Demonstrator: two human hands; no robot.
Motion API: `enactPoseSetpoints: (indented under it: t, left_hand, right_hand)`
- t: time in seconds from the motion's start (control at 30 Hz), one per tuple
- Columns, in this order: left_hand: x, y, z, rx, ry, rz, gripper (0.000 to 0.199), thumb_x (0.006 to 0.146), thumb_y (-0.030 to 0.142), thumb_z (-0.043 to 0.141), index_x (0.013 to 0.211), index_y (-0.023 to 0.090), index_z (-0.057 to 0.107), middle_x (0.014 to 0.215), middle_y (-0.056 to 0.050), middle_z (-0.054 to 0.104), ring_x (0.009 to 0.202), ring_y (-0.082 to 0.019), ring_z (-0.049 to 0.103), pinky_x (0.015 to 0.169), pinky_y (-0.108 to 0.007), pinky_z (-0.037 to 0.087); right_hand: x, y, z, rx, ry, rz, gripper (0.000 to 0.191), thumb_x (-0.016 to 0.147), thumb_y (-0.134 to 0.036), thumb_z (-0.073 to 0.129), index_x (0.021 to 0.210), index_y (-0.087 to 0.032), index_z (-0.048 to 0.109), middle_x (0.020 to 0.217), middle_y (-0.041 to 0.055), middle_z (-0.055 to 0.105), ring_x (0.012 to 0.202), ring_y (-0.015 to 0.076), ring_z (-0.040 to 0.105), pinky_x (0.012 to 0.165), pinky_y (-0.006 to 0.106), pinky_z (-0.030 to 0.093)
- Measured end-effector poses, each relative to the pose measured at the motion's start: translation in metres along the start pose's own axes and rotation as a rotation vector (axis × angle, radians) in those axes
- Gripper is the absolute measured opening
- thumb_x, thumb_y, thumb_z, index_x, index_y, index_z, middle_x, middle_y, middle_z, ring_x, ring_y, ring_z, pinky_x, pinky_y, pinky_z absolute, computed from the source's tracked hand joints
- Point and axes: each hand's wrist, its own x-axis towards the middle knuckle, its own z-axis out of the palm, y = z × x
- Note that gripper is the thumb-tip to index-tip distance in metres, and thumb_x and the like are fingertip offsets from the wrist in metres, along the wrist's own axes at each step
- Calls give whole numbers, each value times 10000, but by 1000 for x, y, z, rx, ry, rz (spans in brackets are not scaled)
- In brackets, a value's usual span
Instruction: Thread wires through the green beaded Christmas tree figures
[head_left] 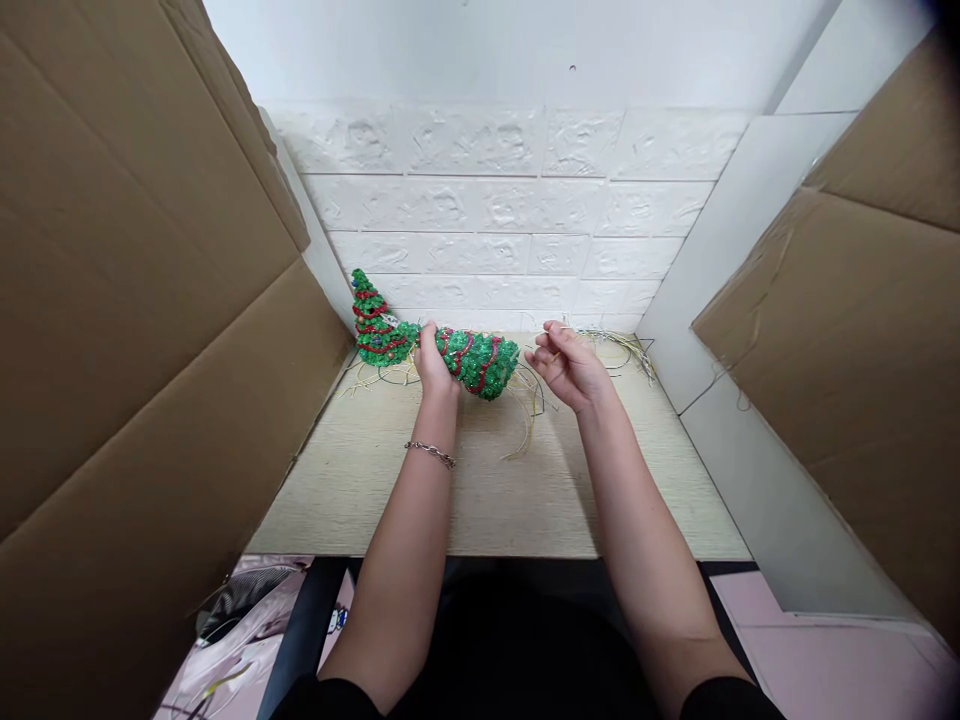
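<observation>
My left hand (pixel 436 365) is wrapped round a small green tinsel tree (pixel 484 362) with red garlands, which lies tilted on its side in the air, its wide base pointing right. To the right of that base, my right hand (pixel 564 362) pinches a thin pale strand between thumb and forefinger, its other fingers loosely curled. A second green tree (pixel 370 325) with red garlands stands upright at the back left, behind the held tree's tip. Thin yellowish and dark strands (pixel 529 425) show below and behind the held tree.
More loose wires (pixel 634 350) lie at the back right of the wooden table (pixel 517 510). A white brick-patterned wall (pixel 480 205) closes the back. Large cardboard panels (pixel 142 300) flank both sides.
</observation>
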Motion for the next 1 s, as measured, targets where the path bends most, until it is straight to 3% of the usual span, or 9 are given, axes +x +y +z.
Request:
enactPoseSetpoints:
  t: [0.3, 0.4, 0.47, 0.53, 0.6, 0.8, 0.9, 1.0]
  left_hand:
    - [1, -1, -1, -20, 8, 9, 231, 629, 357, 615, 702, 158, 526, 717, -8, 549, 624, -121, 540, 634, -272, 463]
    - [3, -2, -2, -27, 6, 17, 223, 628, 355, 617, 696, 159, 535, 710, -4, 555, 633, -119, 545, 639, -262, 463]
    - [4, -2, -2, -26, 11, 18, 228, 628, 363, 619, 697, 160, 540, 709, -3, 558, 636, -120, 550, 631, -257, 462]
    - [4, -2, -3, -26, 23, 4, 235, 627, 369, 623, 702, 161, 544, 715, -6, 564, 636, -124, 557, 618, -257, 462]
    - [4, -2, -3, -28, 34, -10, 238, 627, 373, 627, 698, 161, 543, 718, -9, 567, 631, -126, 560, 613, -259, 465]
    - [3, -2, -2, -17, 40, -10, 231, 633, 368, 621, 704, 162, 544, 694, -9, 571, 615, -125, 563, 614, -260, 473]
    - [3, -2, -2, -23, 43, -16, 230, 639, 368, 615, 703, 161, 536, 688, -5, 571, 602, -126, 571, 608, -264, 471]
    - [2, -1, -2, -22, 49, -15, 219, 643, 362, 610, 687, 163, 532, 669, -3, 565, 598, -127, 571, 612, -266, 477]
  right_hand:
    - [6, 14, 2, -270, 54, -216, 254, 556, -290, 754, 716, -182, 590, 672, -20, 639, 640, 80, 594, 672, 216, 479]
    - [7, 16, 0, -486, 134, -344, 189, 610, -306, 716, 707, -179, 615, 615, -34, 583, 570, 61, 520, 565, 195, 425]
    - [6, 16, 0, -582, 192, -389, 169, 631, -312, 696, 697, -177, 619, 512, -62, 480, 463, 44, 403, 441, 181, 327]
    - [5, 15, 1, -575, 206, -379, 175, 645, -329, 676, 698, -179, 602, 434, -90, 363, 383, 34, 285, 365, 182, 219]
    - [4, 13, 2, -501, 176, -337, 193, 643, -340, 668, 704, -185, 570, 408, -103, 345, 338, 31, 252, 330, 181, 187]
    - [2, 9, 6, -318, 67, -223, 277, 578, -338, 709, 716, -186, 522, 565, -41, 589, 436, 58, 504, 410, 169, 410]
    - [1, 7, 6, -279, 59, -211, 314, 560, -367, 726, 701, -185, 513, 580, -34, 594, 457, 62, 525, 421, 168, 422]
    - [2, 6, 5, -294, 74, -263, 315, 569, -392, 726, 685, -178, 525, 501, -57, 519, 407, 43, 451, 382, 158, 359]
